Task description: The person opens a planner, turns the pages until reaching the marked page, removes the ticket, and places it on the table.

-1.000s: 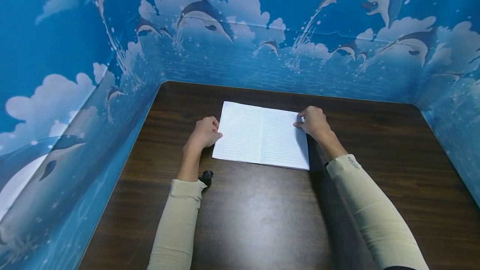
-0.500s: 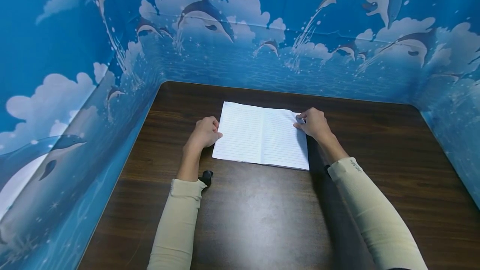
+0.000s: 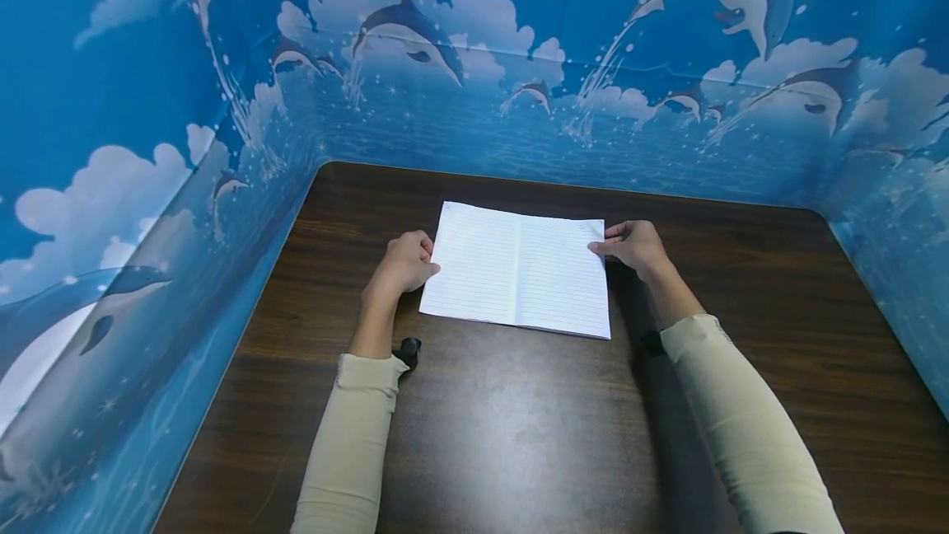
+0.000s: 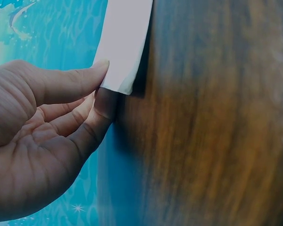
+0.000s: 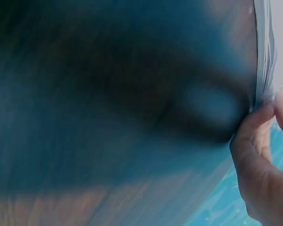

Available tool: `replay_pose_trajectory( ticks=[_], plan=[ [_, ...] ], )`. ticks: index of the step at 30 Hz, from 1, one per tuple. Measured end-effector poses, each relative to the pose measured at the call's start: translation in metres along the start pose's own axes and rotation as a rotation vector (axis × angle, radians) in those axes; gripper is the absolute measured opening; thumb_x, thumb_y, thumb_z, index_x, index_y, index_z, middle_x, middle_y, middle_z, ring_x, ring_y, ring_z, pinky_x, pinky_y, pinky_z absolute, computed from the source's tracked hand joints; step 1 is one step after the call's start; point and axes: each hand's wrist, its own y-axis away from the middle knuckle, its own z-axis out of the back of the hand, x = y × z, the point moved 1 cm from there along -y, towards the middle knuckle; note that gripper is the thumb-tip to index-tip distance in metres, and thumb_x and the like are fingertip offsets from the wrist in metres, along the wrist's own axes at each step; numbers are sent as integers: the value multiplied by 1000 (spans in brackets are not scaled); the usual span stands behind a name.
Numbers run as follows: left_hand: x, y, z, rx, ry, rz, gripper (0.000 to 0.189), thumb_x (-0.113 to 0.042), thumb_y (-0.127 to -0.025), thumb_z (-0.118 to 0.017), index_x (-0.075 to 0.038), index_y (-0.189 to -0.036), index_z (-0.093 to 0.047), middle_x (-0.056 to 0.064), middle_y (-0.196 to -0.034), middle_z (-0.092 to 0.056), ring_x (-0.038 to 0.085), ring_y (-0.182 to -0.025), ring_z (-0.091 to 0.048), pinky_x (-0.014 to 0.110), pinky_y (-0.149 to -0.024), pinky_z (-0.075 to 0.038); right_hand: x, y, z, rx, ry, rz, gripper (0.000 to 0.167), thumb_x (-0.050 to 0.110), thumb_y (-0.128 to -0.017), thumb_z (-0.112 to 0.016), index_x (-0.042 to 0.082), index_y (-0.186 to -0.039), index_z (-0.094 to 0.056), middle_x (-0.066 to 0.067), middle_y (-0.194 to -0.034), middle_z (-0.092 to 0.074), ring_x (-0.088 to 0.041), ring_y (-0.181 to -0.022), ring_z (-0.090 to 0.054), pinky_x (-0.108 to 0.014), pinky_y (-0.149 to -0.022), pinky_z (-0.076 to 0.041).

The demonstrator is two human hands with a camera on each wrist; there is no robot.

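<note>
An open lined notebook lies on the dark wooden table, its blank ruled pages facing up. My left hand pinches the notebook's left edge, thumb on top and fingers beneath, as the left wrist view shows with the notebook edge between thumb and forefinger. At the opposite side my right hand pinches the right edge, its thumb on the page. In the right wrist view the stacked page edges run down to the right thumb and forefinger.
The brown wood-grain table extends all around the notebook. A blue curtain printed with dolphins and clouds stands along the table's back and sides. A small black object shows beside the left cuff.
My right hand has shifted slightly to the right, off the page's upper corner and onto the edge. The raised right page corner now lies flatter. My left hand has stayed put.
</note>
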Motion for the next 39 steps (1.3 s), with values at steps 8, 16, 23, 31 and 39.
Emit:
replay_pose_trajectory(
  ticks=[8,16,23,31,39],
  plan=[
    [0,-1,0,-3,5,3,22,-6,-102,-70,1,-121,-60,16,-111,-59,28,-99,-57,38,-86,-48,0,1,11,123,-32,-32,36,30,-105,-71,0,-126,-64,-15,-122,-62,-24,-102,-62,-36,-99,-61],
    [0,-1,0,-6,11,-6,22,-6,-102,-70,1,-120,-60,15,-109,-59,28,-97,-57,37,-84,-48,8,5,23,165,-31,6,39,37,-106,-70,1,-122,-66,-6,-105,-66,-18,-95,-64,-25,-84,-61],
    [1,-2,-1,4,15,-4,21,-6,-102,-69,1,-120,-60,15,-108,-58,28,-97,-57,37,-84,-47,19,9,28,95,-36,27,37,32,-101,-77,0,-118,-67,-3,-96,-70,-13,-83,-68,-33,-88,-64],
    [1,-1,1,7,15,-10,21,-5,-103,-69,1,-120,-60,15,-109,-58,27,-98,-56,37,-84,-47,41,14,33,76,-43,-1,34,33,-98,-81,2,-106,-72,-1,-82,-71,-14,-77,-68,-36,-86,-64],
    [1,-1,2,15,27,-2,22,-6,-103,-69,1,-121,-60,15,-110,-59,28,-98,-57,36,-84,-47,60,19,39,132,-22,10,38,38,-100,-77,1,-109,-71,0,-80,-70,-16,-78,-69,-33,-81,-62]
  ],
)
